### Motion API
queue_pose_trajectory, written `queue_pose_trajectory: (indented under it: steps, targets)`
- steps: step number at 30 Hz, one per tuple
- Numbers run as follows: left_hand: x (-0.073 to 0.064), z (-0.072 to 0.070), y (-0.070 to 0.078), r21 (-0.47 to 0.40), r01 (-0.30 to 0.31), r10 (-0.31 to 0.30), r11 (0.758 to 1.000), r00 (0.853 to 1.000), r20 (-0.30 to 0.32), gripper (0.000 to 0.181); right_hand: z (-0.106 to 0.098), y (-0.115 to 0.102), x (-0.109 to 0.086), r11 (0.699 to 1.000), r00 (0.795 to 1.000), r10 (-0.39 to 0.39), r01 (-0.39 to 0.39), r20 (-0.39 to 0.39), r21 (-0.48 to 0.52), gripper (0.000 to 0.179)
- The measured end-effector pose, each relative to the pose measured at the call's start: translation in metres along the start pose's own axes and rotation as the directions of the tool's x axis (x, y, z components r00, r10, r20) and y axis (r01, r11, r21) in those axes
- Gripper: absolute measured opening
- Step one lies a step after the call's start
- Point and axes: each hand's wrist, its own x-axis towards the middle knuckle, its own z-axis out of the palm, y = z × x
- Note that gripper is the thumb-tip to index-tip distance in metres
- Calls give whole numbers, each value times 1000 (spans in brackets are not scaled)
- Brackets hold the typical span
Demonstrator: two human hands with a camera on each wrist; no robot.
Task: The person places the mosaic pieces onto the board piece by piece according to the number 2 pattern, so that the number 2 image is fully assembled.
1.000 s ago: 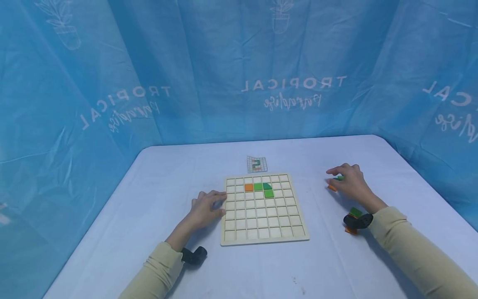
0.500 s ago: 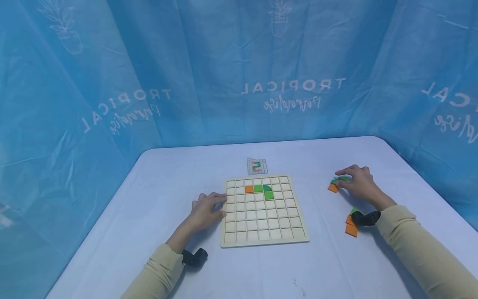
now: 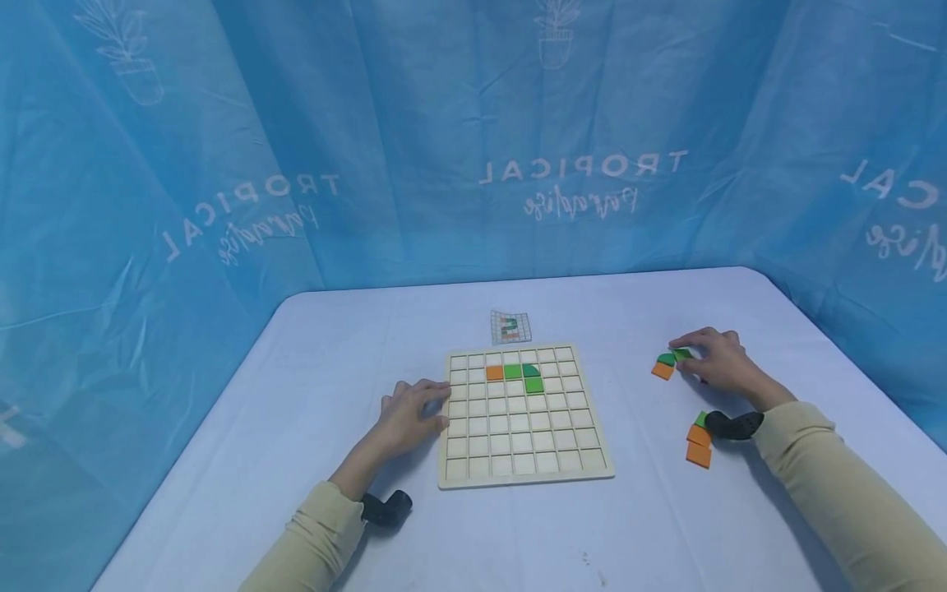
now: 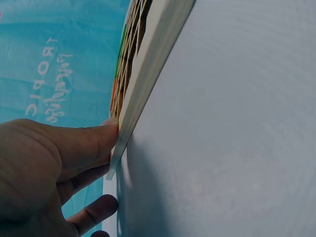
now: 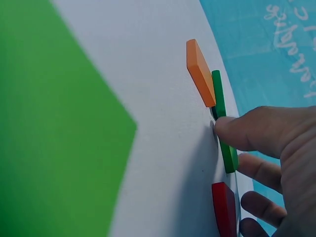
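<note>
A square wooden grid board point(image 3: 525, 478) lies on the table. In its cells sit an orange tile point(image 3: 494, 373), two green square tiles and a dark green rounded tile point(image 3: 530, 370). My left hand point(image 3: 407, 418) touches the board's left edge with thumb and fingers extended. At the right, my right hand point(image 3: 718, 362) pinches a green tile point(image 3: 683, 355) between thumb and forefinger, low over the cloth. Right beside it lie a dark green rounded tile point(image 3: 667, 359) and an orange tile point(image 3: 663, 372). The right wrist view shows a red piece point(image 5: 224, 209) below the fingers.
Nearer me, two overlapping orange tiles point(image 3: 699, 455) and a green tile point(image 3: 702, 419) lie partly beneath the right wrist camera point(image 3: 732, 426). A small pattern card point(image 3: 510, 327) sits behind the board. A blue printed curtain point(image 3: 473, 222) surrounds the white table.
My right hand has shifted right, uncovering the dark green rounded tile, the orange tile beside it and the orange tiles near its wrist. The left hand stays at the board.
</note>
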Motion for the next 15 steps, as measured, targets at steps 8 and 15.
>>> queue_pose_trajectory:
  steps: [8,15]
  targets:
    - [1,0,0,11,3,-3,1000,1000,-1,45,6,-6,7,1000,999,-13,12,-35,-28,38]
    - [1,0,0,-5,-9,9,1000,1000,-3,45,11,-18,13,999,1000,-10,9,-28,-31,35]
